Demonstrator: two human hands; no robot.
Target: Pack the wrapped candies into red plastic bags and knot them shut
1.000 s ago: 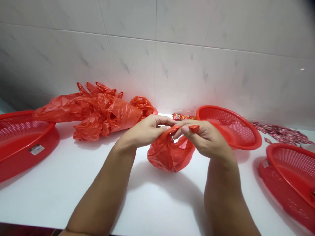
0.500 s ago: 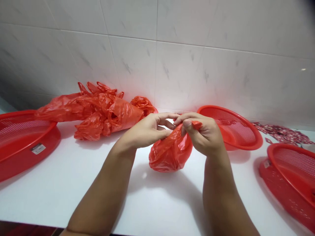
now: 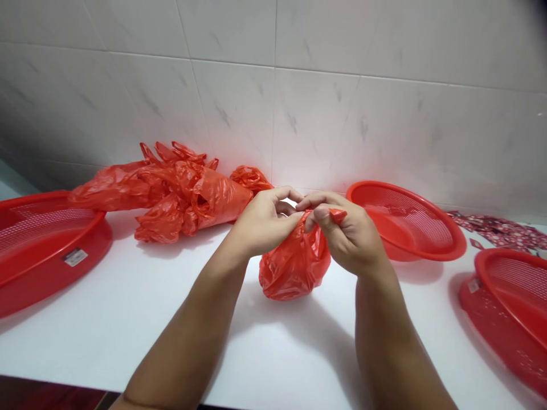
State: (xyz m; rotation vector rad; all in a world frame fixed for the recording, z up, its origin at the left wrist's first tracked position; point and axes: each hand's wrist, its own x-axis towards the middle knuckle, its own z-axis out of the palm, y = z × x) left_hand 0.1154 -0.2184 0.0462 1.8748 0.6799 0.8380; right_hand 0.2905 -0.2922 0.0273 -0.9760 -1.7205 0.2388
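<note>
White counter [image 3: 128, 319] runs along a pale tiled wall [image 3: 342, 114], and a small red bag [image 3: 293, 267] sits at its middle, bottom resting on the surface. Both hands meet just above it. The left hand [image 3: 265, 219] curls in and pinches the bag's gathered top, and the right hand [image 3: 348, 236] pinches the same top from the other side. Compared with a second ago, the hands are closer together and the bag is bunched narrower. A heap of red bags [image 3: 179, 191] lies behind on the left.
</note>
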